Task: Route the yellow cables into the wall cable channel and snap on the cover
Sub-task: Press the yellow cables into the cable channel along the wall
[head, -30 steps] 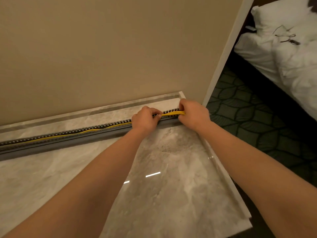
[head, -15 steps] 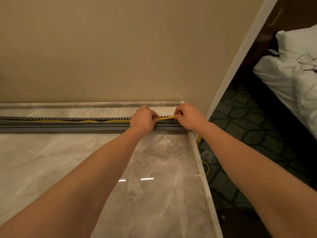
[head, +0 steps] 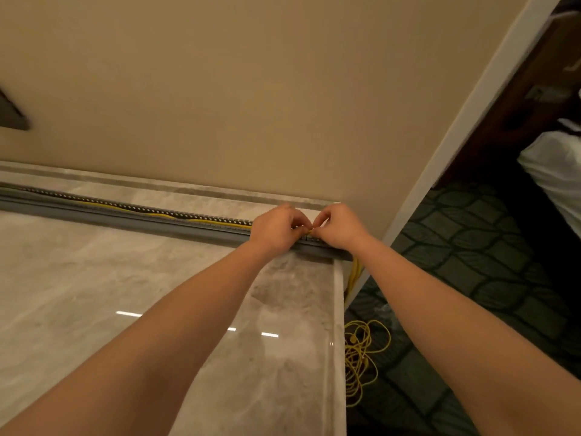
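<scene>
A grey slotted cable channel point(head: 132, 215) runs along the back of the marble top, near the beige wall. Yellow cables point(head: 201, 220) lie inside it with no cover on. At the channel's right end, my left hand point(head: 275, 229) and my right hand point(head: 341, 229) almost touch, both pinching the yellow cables between fingertips just above the channel. Past the end, the cables drop over the marble edge point(head: 353, 272) into a loose yellow coil point(head: 361, 357) on the floor. No cover is in view.
The marble top point(head: 94, 294) ends at a right edge point(head: 339, 341). A white wall corner trim point(head: 456, 133) rises beside my right hand. Dark patterned carpet point(head: 471, 262) and a white bed point(head: 556, 171) lie to the right. A dark object point(head: 12, 114) sits on the wall at far left.
My hands have come closer together at the channel's right end, and the stretch of cable between them has shrunk. The view has swung, revealing the yellow coil on the floor.
</scene>
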A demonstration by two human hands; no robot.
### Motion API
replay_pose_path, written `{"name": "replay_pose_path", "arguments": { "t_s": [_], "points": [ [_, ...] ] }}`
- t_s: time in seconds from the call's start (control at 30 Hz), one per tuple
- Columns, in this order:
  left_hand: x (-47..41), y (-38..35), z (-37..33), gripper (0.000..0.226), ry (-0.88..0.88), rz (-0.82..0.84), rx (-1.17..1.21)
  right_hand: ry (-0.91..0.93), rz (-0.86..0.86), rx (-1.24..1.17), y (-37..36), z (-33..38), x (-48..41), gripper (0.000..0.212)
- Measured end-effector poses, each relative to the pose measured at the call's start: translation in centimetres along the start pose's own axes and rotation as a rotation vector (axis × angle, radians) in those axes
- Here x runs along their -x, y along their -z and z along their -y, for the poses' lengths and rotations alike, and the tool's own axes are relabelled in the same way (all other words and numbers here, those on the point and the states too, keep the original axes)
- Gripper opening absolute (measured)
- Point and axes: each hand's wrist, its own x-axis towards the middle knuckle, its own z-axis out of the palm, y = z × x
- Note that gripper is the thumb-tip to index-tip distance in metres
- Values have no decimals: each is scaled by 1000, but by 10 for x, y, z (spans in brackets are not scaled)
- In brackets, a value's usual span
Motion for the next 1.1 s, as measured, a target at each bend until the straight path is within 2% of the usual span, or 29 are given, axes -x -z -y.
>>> {"name": "replay_pose_path", "arguments": {
  "t_s": [0.13,0.27,0.33,0.43,0.53,0.67,0.77,1.0,1.1],
  "points": [
    [-4,8,-9,10,26,70,-40,34,9,-19,3,-1,0,13],
    [-6,5,-26,13,36,42,-238,51,54,-62,8,-1,6,12],
    [-5,2,-30,14,66,39,-300,52,81,-35,11,-1,10,18],
    [-3,-2,-36,18,87,42,-356,74,75,135,14,-1,18,25],
    [-2,-3,-40,20,119,42,-353,87,22,358,20,-4,28,23],
    [0,-5,-42,21,156,25,-328,53,47,439,27,-12,35,20],
    [1,-6,-42,19,178,21,-313,34,75,394,28,-19,34,16],
    [1,-6,-39,19,161,9,-294,189,107,77,31,-43,34,19],
    [1,-6,-39,20,165,12,-296,213,90,38,35,-46,35,17]
  ]
}}
